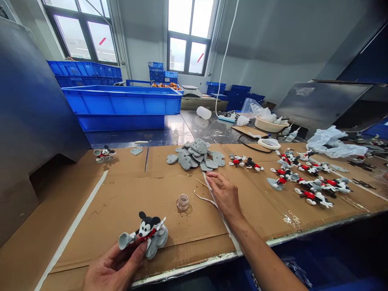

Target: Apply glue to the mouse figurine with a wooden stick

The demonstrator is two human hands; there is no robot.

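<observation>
My left hand [117, 264] is closed on a Mickey Mouse figurine [148, 230] near the table's front edge. The figurine has a grey cup-shaped horn at one side and a grey base below. My right hand [224, 196] is closed, with a thin wooden stick [202, 184] projecting from its fingers; the stick's near end is hidden. Just beyond these fingertips lies a pile of grey heart-shaped bases [195, 153]. Between the hands stands a small clear jar [182, 202], brown crumbs scattered around it.
Several figurines [312, 173] lie at the right, and one figurine [104, 153] stands far left. A white cord [207, 199] lies by my right wrist. Blue crates [121, 101] are stacked behind the cardboard [121, 202]. A metal housing [36, 101] borders the left side.
</observation>
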